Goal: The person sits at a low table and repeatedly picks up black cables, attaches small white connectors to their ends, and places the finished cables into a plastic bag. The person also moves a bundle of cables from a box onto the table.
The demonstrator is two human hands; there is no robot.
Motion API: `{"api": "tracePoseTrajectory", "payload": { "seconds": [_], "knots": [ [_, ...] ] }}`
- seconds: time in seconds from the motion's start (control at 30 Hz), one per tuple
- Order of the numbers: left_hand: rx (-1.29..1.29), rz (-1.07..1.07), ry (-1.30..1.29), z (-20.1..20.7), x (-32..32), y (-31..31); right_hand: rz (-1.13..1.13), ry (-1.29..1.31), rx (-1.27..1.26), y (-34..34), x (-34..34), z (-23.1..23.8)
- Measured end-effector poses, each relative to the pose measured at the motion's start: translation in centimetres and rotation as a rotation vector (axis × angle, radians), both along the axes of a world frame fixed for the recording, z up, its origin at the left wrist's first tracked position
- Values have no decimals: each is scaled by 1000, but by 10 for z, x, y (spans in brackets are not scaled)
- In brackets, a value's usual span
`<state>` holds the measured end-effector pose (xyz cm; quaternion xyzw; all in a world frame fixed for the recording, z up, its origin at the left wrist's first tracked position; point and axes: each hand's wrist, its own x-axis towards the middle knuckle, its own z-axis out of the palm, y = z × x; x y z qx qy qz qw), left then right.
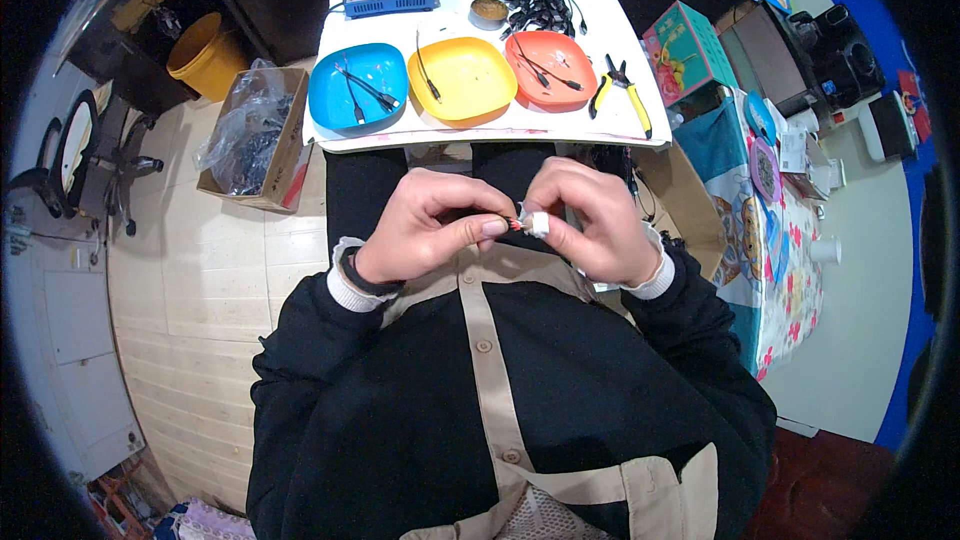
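Across the counter (610,25), toward twelve o'clock: bowls (475,80) of cables (370,90), seemingly remaining. Pinching reddish wire ends (516,225) between left hand (435,223) at nine and right hand (592,220) at three, apparently unfinished

A pale, wood-toned floor (190,280) spreads across the left of the frame, with a white cabinet (85,310) at the far left edge. A wheeled chair (125,165) and a yellow bin (205,55) stand at upper left. Bright light falls on a white table (610,25) at top centre; a flowered tablecloth (795,325) hangs at right.
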<state>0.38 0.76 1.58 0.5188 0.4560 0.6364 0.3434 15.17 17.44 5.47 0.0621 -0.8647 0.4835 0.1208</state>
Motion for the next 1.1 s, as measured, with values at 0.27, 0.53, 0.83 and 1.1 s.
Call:
{"api": "tracePoseTrajectory", "payload": {
  "seconds": [0.27,0.53,0.83,1.1],
  "knots": [
    [105,209,384,3,0,-5,-71,-350,-609,-8,4,0],
    [101,206,206,-5,6,-2,-164,309,453,-16,2,4],
    [26,71,-253,-5,3,2,-53,-214,-630,0,-3,1],
    [-36,-308,-831,2,-4,23,-19,329,23,16,-20,10]
  ]
}}
